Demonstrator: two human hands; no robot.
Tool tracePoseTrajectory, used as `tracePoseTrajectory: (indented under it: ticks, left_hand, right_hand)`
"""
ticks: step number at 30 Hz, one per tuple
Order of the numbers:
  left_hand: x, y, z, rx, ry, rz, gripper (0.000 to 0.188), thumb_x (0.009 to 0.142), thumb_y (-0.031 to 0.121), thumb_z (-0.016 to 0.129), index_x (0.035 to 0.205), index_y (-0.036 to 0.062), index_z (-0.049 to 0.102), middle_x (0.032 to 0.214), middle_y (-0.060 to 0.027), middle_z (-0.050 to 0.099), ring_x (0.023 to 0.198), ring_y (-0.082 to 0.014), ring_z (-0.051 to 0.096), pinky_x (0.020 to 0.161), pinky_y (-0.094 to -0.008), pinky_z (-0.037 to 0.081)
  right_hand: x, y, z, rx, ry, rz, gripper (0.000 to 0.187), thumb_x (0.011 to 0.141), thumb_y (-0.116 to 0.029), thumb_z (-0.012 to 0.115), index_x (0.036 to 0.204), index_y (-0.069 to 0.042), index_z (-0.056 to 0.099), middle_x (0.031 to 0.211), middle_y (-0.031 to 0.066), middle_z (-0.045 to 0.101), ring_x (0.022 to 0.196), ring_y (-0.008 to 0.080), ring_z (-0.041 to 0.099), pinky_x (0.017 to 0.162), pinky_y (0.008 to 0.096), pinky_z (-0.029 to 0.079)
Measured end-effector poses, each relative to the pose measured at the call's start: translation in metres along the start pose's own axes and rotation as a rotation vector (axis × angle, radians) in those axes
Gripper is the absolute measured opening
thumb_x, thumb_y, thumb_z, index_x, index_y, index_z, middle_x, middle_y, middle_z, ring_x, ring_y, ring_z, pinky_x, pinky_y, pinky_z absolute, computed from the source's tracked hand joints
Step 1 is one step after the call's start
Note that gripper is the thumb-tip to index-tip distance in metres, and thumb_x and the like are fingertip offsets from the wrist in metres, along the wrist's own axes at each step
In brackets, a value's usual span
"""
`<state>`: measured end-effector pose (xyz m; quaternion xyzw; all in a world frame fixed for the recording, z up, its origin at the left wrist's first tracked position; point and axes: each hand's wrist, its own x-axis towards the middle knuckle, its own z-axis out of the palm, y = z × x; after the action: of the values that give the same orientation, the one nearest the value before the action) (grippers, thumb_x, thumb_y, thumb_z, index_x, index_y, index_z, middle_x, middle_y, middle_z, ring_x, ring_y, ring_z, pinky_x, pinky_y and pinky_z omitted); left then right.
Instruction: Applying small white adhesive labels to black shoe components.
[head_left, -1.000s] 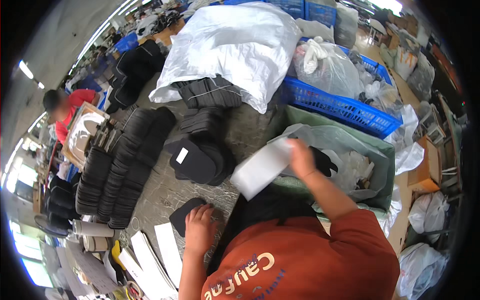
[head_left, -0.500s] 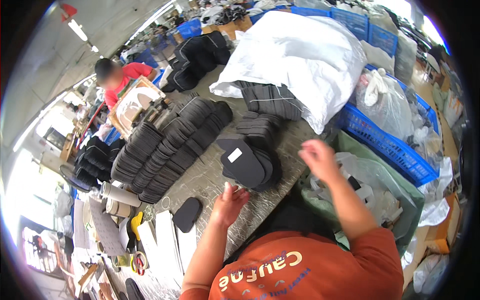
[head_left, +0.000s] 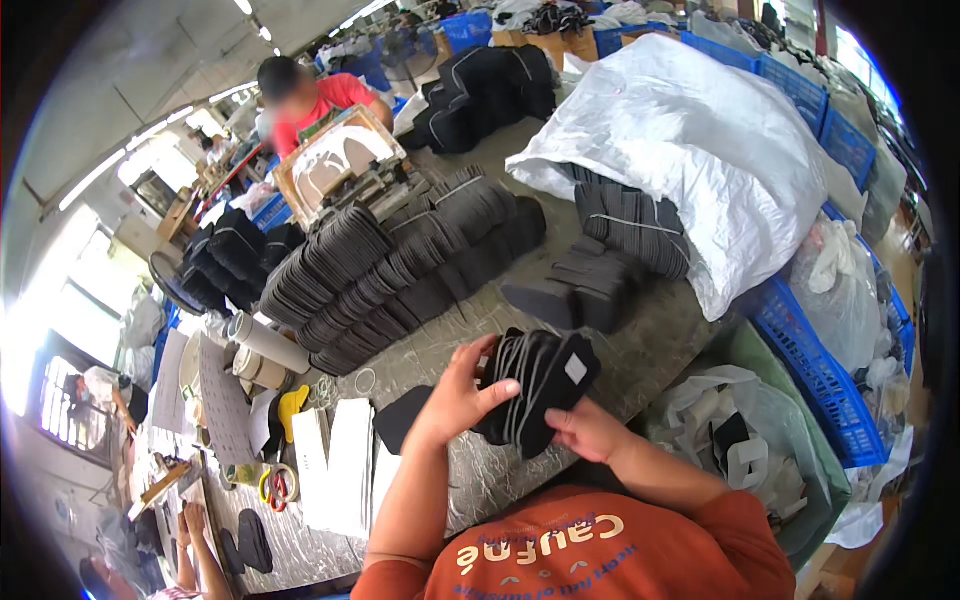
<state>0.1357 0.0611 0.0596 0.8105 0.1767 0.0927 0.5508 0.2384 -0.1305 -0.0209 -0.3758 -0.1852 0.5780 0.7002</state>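
Between my two hands is a stack of black insoles (head_left: 530,385), held above the near part of the table. Several pale bands or cords run around it, and a small white label (head_left: 576,369) shows on its outer piece. My left hand (head_left: 462,398) grips the left side, its thumb over the bands and its fingers partly hidden. My right hand (head_left: 590,430) holds the lower right end, thumb on the outer face, other fingers hidden. A single black insole (head_left: 402,420) lies on the table beside my left wrist. Looser insoles (head_left: 580,290) lie beyond the stack.
Rows of stacked dark insoles (head_left: 400,260) fill the table's left. A white sack (head_left: 680,150) with a tied bundle at its mouth lies far right. A blue crate (head_left: 820,370) and green bin (head_left: 830,500) stand right. A person in red sits behind a framed screen (head_left: 345,165).
Both hands, apart and empty before, have come together on the insole stack, which is now lifted, tilted and circled by bands. The view has shifted, moving the scene rightward.
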Motion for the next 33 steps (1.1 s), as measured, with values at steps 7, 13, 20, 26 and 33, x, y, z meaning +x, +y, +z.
tracePoseTrajectory:
  ticks: [7,13,20,26,33]
  left_hand:
    - [-0.023,-0.029,-0.019,0.438,-0.1,0.073,0.105,0.068,0.053,0.08,0.144,-0.0024,0.032,0.141,-0.0235,0.041,0.128,-0.0377,0.047,0.101,-0.0426,0.044]
    - [-0.041,-0.052,-0.011,0.11,-0.042,-0.03,0.098,0.069,0.046,0.083,0.142,-0.0018,0.038,0.134,-0.0235,0.052,0.129,-0.035,0.048,0.104,-0.0409,0.04]
    - [-0.064,-0.078,-0.03,-0.027,0.108,0.075,0.096,0.064,0.043,0.086,0.138,-0.002,0.044,0.134,-0.0189,0.052,0.128,-0.03,0.047,0.108,-0.039,0.034]
    - [-0.075,-0.089,0.005,-0.192,0.396,0.065,0.078,0.071,0.03,0.08,0.136,0.0,0.047,0.129,-0.0139,0.053,0.124,-0.0241,0.048,0.107,-0.0355,0.033]
    - [-0.068,-0.092,0.007,-0.073,0.366,0.206,0.072,0.072,0.021,0.067,0.136,-0.0019,0.043,0.131,-0.0151,0.052,0.125,-0.028,0.047,0.111,-0.0372,0.029]
  right_hand:
    - [-0.023,0.001,0.013,-0.718,0.408,-0.236,0.102,0.071,-0.026,0.086,0.145,-0.002,0.02,0.114,0.0198,0.056,0.101,0.028,0.061,0.079,0.0426,0.053]
    - [0.002,-0.023,-0.026,-1.432,0.239,-0.735,0.115,0.054,-0.022,0.092,0.146,-0.006,0.024,0.145,0.0238,0.034,0.133,0.0426,0.038,0.108,0.0442,0.037]
    - [-0.003,0.009,0.005,-1.332,0.264,-0.568,0.112,0.058,-0.025,0.09,0.146,-0.005,0.025,0.142,0.0231,0.037,0.127,0.0402,0.044,0.105,0.0463,0.039]
    - [0.024,-0.009,-0.017,-1.245,-0.029,-0.62,0.126,0.052,-0.025,0.093,0.151,-0.012,0.016,0.156,0.024,0.01,0.141,0.0447,0.022,0.113,0.0501,0.028]
    - [0.055,-0.026,-0.029,-1.132,-0.334,-0.543,0.142,0.047,-0.034,0.095,0.154,-0.014,0.003,0.158,0.0228,-0.006,0.147,0.0419,0.002,0.117,0.0476,0.021]
